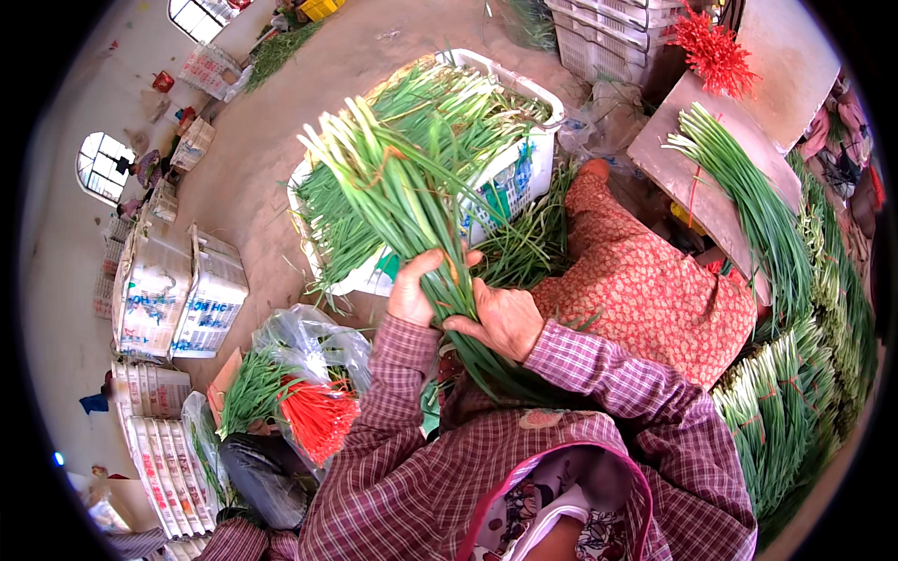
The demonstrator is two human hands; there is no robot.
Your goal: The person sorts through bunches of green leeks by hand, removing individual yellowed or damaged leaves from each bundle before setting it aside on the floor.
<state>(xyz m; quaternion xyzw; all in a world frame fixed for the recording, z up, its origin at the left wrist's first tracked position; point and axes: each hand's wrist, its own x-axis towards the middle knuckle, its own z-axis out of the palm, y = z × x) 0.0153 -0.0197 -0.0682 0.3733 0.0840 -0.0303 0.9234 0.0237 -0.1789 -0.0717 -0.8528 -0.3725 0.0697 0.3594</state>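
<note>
A thick bunch of garlic chives (412,201) stands tilted before my chest, pale stem ends up and to the left, green leaves hanging down between my forearms. My left hand (418,288) is closed around its left side. From the right, my right hand (505,316) grips the leaves with the thumb laid across them. Just beyond my hands is a white plastic crate (547,154) heaped with loose chives (346,229). A band around the bunch cannot be made out clearly.
A tied bunch of chives (739,178) lies on a board (659,140) at right, near red strips (713,51). Finished-looking bunches (786,411) are piled at lower right. More red strips (320,421) and a plastic bag (313,341) lie at left. White crates (154,290) stand farther left.
</note>
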